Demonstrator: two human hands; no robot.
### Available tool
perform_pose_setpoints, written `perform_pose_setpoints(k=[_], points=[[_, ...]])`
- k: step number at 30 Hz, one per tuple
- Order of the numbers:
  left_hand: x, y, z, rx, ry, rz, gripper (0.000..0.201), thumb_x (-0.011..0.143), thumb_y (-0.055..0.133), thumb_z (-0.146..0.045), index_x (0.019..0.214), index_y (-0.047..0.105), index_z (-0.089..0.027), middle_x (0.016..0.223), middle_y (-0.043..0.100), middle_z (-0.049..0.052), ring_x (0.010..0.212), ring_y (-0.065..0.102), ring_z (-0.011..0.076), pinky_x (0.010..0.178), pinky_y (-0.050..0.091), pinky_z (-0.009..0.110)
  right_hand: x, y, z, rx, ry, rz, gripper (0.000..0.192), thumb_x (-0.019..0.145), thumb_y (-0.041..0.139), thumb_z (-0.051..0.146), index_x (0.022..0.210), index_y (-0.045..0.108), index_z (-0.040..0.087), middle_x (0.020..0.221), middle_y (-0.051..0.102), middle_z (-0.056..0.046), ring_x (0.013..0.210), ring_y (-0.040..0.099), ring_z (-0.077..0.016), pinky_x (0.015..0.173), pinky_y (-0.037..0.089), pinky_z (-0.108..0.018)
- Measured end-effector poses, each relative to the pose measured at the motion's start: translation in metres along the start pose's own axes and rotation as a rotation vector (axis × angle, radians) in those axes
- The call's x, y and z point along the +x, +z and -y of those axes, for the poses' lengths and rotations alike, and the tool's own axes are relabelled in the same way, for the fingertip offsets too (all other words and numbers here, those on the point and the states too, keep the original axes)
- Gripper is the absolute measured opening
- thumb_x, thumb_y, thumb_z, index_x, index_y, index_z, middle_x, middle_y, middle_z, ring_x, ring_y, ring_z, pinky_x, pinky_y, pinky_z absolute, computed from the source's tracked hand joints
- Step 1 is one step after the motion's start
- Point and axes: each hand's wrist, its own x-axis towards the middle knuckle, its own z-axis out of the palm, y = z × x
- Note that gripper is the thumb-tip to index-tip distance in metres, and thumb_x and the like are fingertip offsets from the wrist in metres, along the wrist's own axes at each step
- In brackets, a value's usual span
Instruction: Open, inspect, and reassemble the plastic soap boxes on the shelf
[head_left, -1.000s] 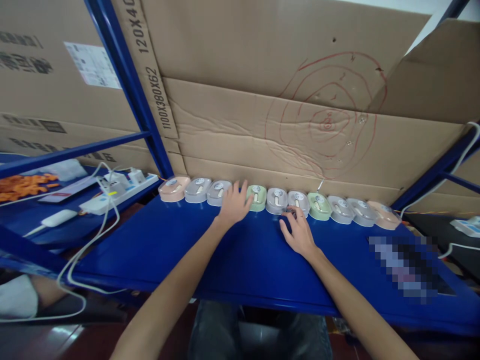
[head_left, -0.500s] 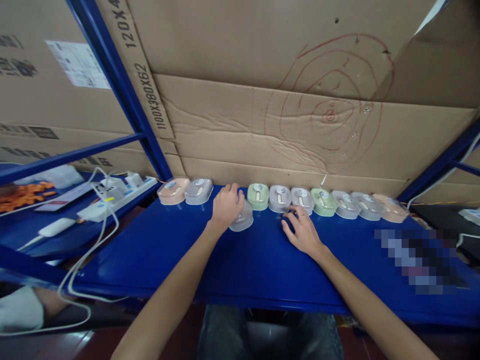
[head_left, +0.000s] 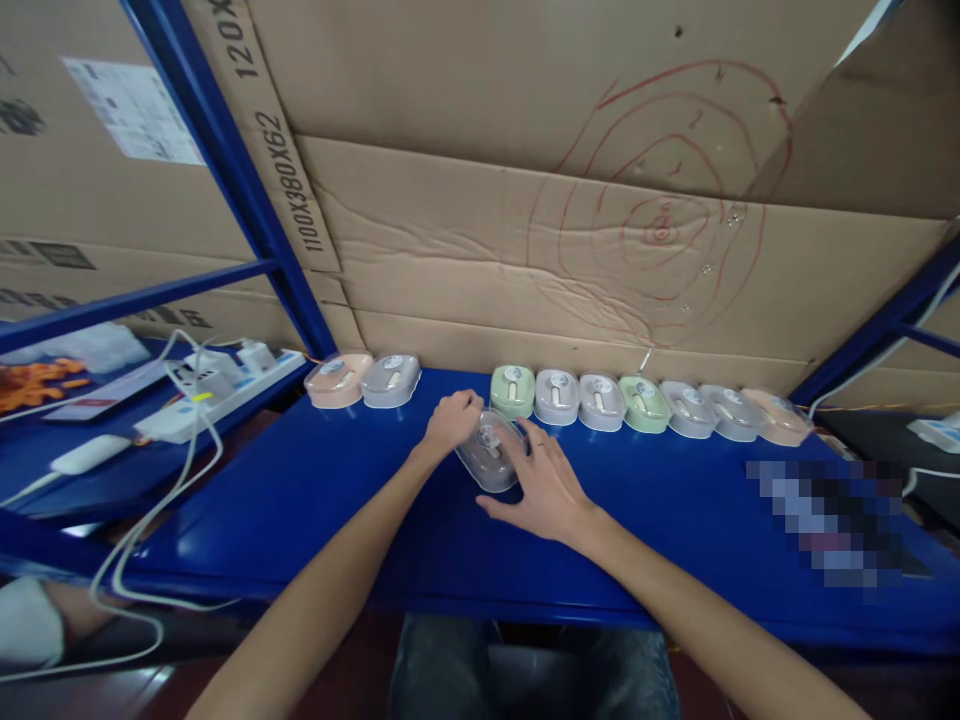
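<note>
A grey plastic box with a clear lid [head_left: 491,462] stands on the blue table, pulled forward of a row of similar boxes. A round sticker shows through or on its lid. My left hand [head_left: 453,420] has its fingers curled over the box's far left edge, gripping it. At the right side, my right hand [head_left: 551,485] reaches around the box, thumb and fingers spread apart, fingertips by its right rim. Just behind the box sits a green lidded box [head_left: 512,392].
Along the back edge stand an orange box [head_left: 339,382], a grey box [head_left: 391,381] and several more to the right. A power strip [head_left: 262,375] with white cables lies left. A pixelated patch [head_left: 832,520] covers something at right. Cardboard [head_left: 450,240] walls the back.
The grey box has come forward, out from the row, with my left hand on it. My right hand has moved left from the row to the box's right side.
</note>
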Motion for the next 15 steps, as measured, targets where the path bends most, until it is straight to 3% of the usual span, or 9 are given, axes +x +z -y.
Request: perform_pose_setpoints(k=[5, 9, 12, 15], points=[[0.003, -0.003, 0.003, -0.156, -0.061, 0.007, 0.029, 0.089, 0.053, -0.034, 0.072, 0.073, -0.024, 0.079, 0.078, 0.008, 0.087, 0.073, 0.0298, 0.082, 0.053, 0.038, 0.004, 0.012, 0.0, 0.056, 0.042, 0.018, 0.08, 0.09, 0.084, 0.042, 0.16, 0.053, 0.022, 0.157, 0.048, -0.025, 0.145, 0.054, -0.0461, 0.116, 0.052, -0.067], [0.004, -0.005, 0.004, -0.327, -0.106, -0.017, 0.033, 0.09, 0.052, -0.044, 0.074, 0.071, -0.022, 0.059, 0.067, 0.005, 0.063, 0.065, 0.0243, 0.065, 0.047, 0.033, 0.001, 0.007, -0.011, 0.246, 0.063, 0.0, 0.09, 0.085, 0.085, 0.037, 0.164, 0.044, 0.025, 0.141, 0.059, -0.018, 0.13, 0.063, -0.0377, 0.11, 0.059, -0.059], [0.005, -0.01, 0.001, -0.491, -0.129, -0.037, 0.042, 0.092, 0.047, -0.055, 0.083, 0.069, -0.02, 0.056, 0.062, 0.003, 0.048, 0.052, 0.0184, 0.051, 0.038, 0.029, 0.001, 0.002, -0.013, 0.365, 0.098, -0.084, 0.089, 0.085, 0.083, 0.034, 0.164, 0.041, 0.03, 0.141, 0.06, -0.014, 0.132, 0.063, -0.035, 0.111, 0.058, -0.057], [0.001, -0.014, -0.007, -0.633, -0.117, -0.043, 0.051, 0.095, 0.041, -0.063, 0.094, 0.068, -0.02, 0.062, 0.061, 0.001, 0.046, 0.049, 0.0156, 0.045, 0.034, 0.026, 0.004, -0.001, -0.013, 0.385, 0.109, -0.242, 0.083, 0.089, 0.081, 0.034, 0.161, 0.042, 0.03, 0.145, 0.059, -0.015, 0.139, 0.06, -0.0363, 0.117, 0.054, -0.06]])
